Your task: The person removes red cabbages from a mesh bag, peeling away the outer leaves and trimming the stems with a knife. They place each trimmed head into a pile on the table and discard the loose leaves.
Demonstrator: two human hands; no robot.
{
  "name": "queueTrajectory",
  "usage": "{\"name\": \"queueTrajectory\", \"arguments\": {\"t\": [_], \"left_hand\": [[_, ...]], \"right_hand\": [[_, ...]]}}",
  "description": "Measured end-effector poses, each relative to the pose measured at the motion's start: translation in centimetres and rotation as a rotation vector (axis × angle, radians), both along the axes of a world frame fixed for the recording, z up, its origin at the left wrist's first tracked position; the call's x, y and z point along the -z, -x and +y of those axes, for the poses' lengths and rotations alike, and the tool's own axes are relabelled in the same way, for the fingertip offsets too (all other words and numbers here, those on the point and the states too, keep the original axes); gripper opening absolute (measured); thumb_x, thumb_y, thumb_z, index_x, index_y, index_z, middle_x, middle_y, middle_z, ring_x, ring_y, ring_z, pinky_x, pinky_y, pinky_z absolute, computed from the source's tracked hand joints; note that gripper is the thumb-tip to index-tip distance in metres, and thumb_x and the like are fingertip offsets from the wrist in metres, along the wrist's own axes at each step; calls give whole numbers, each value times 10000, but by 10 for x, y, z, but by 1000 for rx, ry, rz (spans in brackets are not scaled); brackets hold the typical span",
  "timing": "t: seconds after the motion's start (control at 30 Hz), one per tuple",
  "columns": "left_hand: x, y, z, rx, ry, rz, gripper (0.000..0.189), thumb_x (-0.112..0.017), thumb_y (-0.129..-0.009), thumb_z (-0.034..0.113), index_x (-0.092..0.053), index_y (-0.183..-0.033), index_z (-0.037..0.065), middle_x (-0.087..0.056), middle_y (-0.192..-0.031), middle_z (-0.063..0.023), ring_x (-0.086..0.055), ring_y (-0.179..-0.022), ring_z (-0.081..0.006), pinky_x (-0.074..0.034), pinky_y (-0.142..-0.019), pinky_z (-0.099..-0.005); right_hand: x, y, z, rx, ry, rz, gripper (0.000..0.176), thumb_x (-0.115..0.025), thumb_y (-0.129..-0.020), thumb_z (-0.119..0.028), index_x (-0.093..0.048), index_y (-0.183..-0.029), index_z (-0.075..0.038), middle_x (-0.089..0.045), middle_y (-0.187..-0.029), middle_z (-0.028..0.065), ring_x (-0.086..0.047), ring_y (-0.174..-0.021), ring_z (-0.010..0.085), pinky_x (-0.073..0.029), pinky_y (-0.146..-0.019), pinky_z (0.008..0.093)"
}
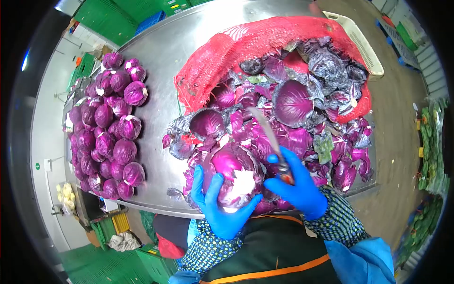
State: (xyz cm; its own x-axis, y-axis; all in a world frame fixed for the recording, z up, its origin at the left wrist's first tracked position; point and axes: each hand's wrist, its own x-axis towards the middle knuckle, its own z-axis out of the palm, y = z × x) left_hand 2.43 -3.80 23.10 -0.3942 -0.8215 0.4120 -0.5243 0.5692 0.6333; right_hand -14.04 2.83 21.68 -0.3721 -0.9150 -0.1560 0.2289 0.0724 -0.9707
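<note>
My left hand (225, 214), in a blue glove, grips a large red cabbage (228, 162) from its near side, fingers and thumb spread around it. A pale white cut patch shows on the cabbage's near right. In my right hand (301, 187), also gloved in blue, is a knife (268, 130) with a dark and orange handle. Its curved blade points up and away, just right of the cabbage and apart from it. Loose purple cabbage leaves (293, 103) lie heaped beneath and beyond both hands.
A red mesh bag (208, 59) lies behind the leaves on the metal table (158, 94). Many red cabbages (125, 151) are piled at the left. A cream crate (364, 47) stands at the back right. Green crates (106, 21) are beyond the table.
</note>
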Motion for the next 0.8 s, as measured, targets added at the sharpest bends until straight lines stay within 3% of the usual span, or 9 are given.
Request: {"name": "queueTrajectory", "arguments": {"t": [0.17, 0.27, 0.4, 0.43, 0.5, 0.6, 0.63, 0.67, 0.8], "left_hand": [[-2, -12, -4, 130, 107, -33, 1013, -902, -510, 220, -323, -1332, 92, -256, -1402, -231, -304, -1294, -364, -298, -1053, -476], [-2, -21, -6, 148, -77, 61, 937, -889, -534, 250, -373, -1298, 79, -287, -1382, -224, -349, -1255, -385, -305, -1037, -492], [4, -16, -15, -130, -1399, 1373, 962, -812, -659, 301, -248, -1393, 37, -323, -1398, -183, -355, -1274, -361, -296, -1063, -490], [15, -18, -15, 268, -1521, 1543, 667, -553, -874, 372, -247, -1404, 105, -357, -1401, -116, -369, -1274, -320, -299, -1071, -500], [29, -10, -13, 220, -1378, 1422, 635, -540, -884, 347, -255, -1399, 109, -364, -1393, -121, -373, -1272, -308, -304, -1067, -497], [27, -19, -17, 335, -1740, 1732, 675, -570, -857, 420, -274, -1396, 142, -356, -1381, -148, -357, -1286, -313, -358, -1016, -521], [32, -18, -18, 288, -1599, 1223, 645, -553, -870, 408, -280, -1393, 149, -366, -1371, -132, -370, -1270, -297, -352, -1022, -507], [36, -16, -18, 254, -1448, 717, 615, -537, -883, 395, -285, -1390, 155, -375, -1361, -116, -384, -1254, -280, -347, -1028, -493], [54, -15, -47, 386, -1694, 1303, 760, -520, -854, 498, -191, -1416, 107, -295, -1414, -148, -322, -1299, -304, -314, -1054, -497]], "right_hand": [[-3, 13, -20, -146, -174, 412, 360, -675, -800, -158, -515, -1087, -11, -605, -861, 68, -596, -814, 168, -493, -698, 298], [1, 20, -20, -67, -325, 22, 282, -665, -803, -161, -532, -1003, -14, -580, -712, 36, -580, -624, 148, -486, -580, 275], [9, 53, -6, -56, -394, -558, 173, -626, -808, -94, -526, -945, -62, -529, -681, 24, -521, -503, 119, -445, -447, 266], [9, 59, -4, -53, -414, -568, 175, -626, -806, -93, -522, -943, -66, -528, -680, 21, -524, -502, 122, -447, -445, 268], [7, 68, 1, -26, -454, -570, 162, -620, -806, -91, -516, -929, -74, -535, -690, 19, -524, -502, 124, -448, -443, 273], [29, 85, 9, 146, -419, 33, 167, -603, -832, -130, -532, -969, -69, -554, -692, 15, -525, -498, 112, -426, -428, 241], [42, 84, -1, 338, -116, 734, 260, -626, -830, -148, -544, -1058, -53, -578, -796, 40, -586, -700, 107, -431, -469, 200], [42, 84, 4, 335, -112, 735, 260, -626, -830, -148, -544, -1058, -53, -578, -796, 40, -586, -700, 107, -431, -469, 200], [-32, 13, -18, -70, -127, -751, 733, -709, -802, -182, -292, -1387, -34, -498, -1270, 122, -525, -1123, 208, -483, -813, 293]]}}
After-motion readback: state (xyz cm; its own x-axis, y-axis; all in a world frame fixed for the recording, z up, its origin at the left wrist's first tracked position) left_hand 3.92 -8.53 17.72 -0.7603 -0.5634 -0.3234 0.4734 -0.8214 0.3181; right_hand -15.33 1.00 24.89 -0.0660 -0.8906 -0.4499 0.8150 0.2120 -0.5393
